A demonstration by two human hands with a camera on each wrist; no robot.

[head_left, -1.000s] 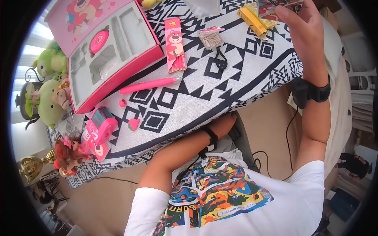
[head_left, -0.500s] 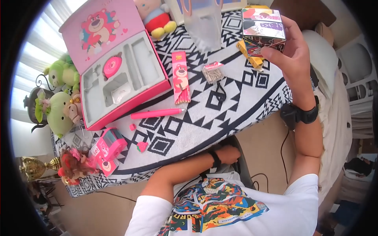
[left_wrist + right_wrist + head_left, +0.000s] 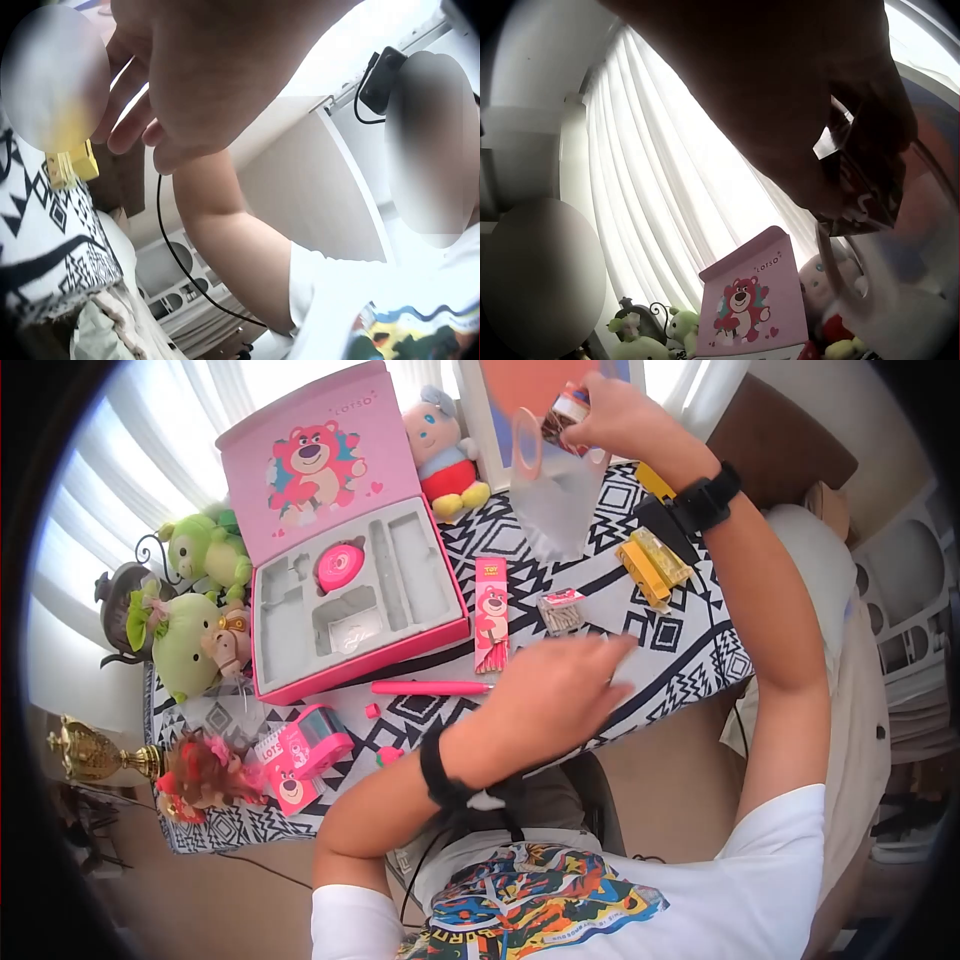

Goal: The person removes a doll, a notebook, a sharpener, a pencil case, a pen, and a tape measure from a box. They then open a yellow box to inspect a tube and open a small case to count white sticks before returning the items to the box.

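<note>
Left hand (image 3: 548,700) loose and lower; right hand (image 3: 628,422) raised (and gripping).

From my head one view looks down; close wrist views tilt up, left sharing my white printed shirt (image 3: 590,905).

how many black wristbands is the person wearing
2: one black wristband on the wrist of the left hand, the other wristband on the wrist of the right hand, which grips a small box. None seems hidden.

Patterned tablecloth (image 3: 685,660) | pink box (image 3: 400,653) | translucent bag (image 3: 553,510) | pink pen (image 3: 430,688) | yellow boxes (image 3: 643,582)
</note>
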